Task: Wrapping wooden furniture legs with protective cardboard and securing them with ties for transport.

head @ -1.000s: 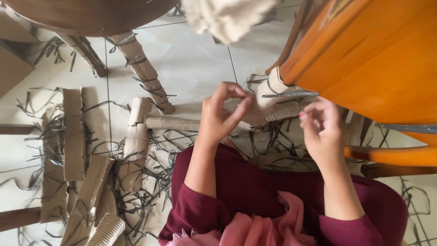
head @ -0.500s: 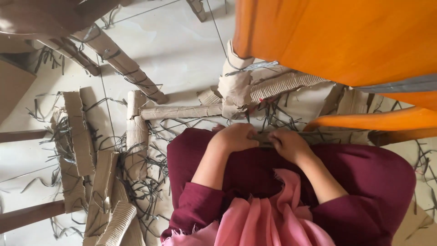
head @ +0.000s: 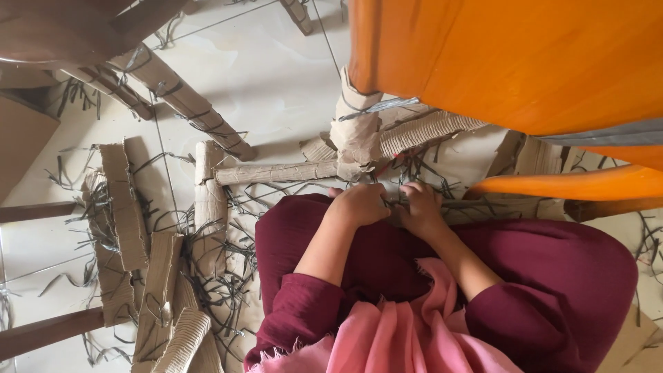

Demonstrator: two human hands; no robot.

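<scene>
l. hand [head: 360, 204] & r. hand [head: 421, 207]: now lowered to lap, both grips clenching thin dark plastic strap [head: 459, 203] beside corrugated cardboard-wrapped leg joint [head: 356, 141]; were raised 1 s ago, so pulling tight, prob. strap scraps [head: 221, 276] littering floor.

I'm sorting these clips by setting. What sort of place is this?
Probably a home floor used for furniture packing or unpacking: pale floor tiles, cardboard strips and cut strapping strewn about, and an orange wooden furniture piece overhead.
</scene>
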